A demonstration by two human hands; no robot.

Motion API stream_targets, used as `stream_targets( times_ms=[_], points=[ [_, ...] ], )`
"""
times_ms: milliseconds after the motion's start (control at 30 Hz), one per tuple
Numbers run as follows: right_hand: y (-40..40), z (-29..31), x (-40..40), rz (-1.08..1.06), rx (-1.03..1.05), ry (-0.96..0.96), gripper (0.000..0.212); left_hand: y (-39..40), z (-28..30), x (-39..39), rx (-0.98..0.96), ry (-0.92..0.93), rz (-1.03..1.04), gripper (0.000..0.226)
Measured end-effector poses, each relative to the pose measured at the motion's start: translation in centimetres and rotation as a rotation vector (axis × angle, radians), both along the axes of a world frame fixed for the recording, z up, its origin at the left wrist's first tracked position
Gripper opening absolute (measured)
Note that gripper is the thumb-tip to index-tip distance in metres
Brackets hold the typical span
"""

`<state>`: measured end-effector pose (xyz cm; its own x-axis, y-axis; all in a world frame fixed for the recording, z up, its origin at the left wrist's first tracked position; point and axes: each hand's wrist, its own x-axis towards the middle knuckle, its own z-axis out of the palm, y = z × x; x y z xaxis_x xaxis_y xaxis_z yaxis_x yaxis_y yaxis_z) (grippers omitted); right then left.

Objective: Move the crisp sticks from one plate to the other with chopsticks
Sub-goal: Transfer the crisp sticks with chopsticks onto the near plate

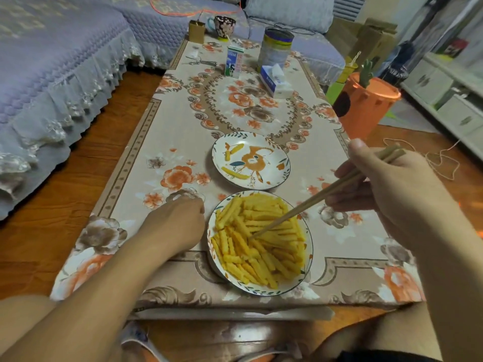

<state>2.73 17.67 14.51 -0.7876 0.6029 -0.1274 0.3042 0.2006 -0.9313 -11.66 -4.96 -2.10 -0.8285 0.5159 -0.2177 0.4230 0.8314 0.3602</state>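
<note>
We count two plates on the floral-clothed desk (125, 178): a near plate (309, 253) heaped with crisp sticks (261, 246) too many to count, and a far plate (283, 158) just beyond it, apart by a narrow gap, carrying three crisp sticks (234, 173). We see one pair of chopsticks (308, 205), pinched in the curled fingers of the right hand (386, 189); their long axis runs from that hand at upper right down-left, the tips pressed together among the heaped sticks near the plate's middle. The heap thus lies below and left of the right hand. The left hand (175, 226) rests on the desk just left of the near plate, fingers curled under, holding nothing we can see. The heaped sticks point in mixed directions, many diagonal.
</note>
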Motion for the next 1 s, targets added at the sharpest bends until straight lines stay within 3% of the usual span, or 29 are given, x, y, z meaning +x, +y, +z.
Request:
stream_targets(
  times_ms=[200, 433, 633, 867, 1000],
  points=[
    [1.9, 0.1, -3.2, -0.08, 0.022, 0.243, 0.039, -0.1, -0.4, 0.2, -0.012, 0.024, -0.004, 0.015],
    [0.2, -5.2, -11.5, 0.051, 0.18, 0.165, 0.044, 0.1, -0.5, -0.6, -0.008, -0.023, 0.012, 0.013],
    [-1.0, -6.1, -12.0, 0.084, 0.295, 0.149, 0.049, 0.0, -0.8, -1.0, 0.004, -0.039, 0.016, 0.012],
    [0.7, -0.1, -6.9, -0.078, 0.052, 0.202, 0.048, -0.1, -0.8, -0.8, 0.014, -0.014, 0.01, 0.013],
    [-0.1, 2.1, -3.1, 0.01, 0.022, 0.104, 0.051, -0.1, -1.0, -0.7, 0.009, -0.012, 0.019, 0.016]
  ],
)
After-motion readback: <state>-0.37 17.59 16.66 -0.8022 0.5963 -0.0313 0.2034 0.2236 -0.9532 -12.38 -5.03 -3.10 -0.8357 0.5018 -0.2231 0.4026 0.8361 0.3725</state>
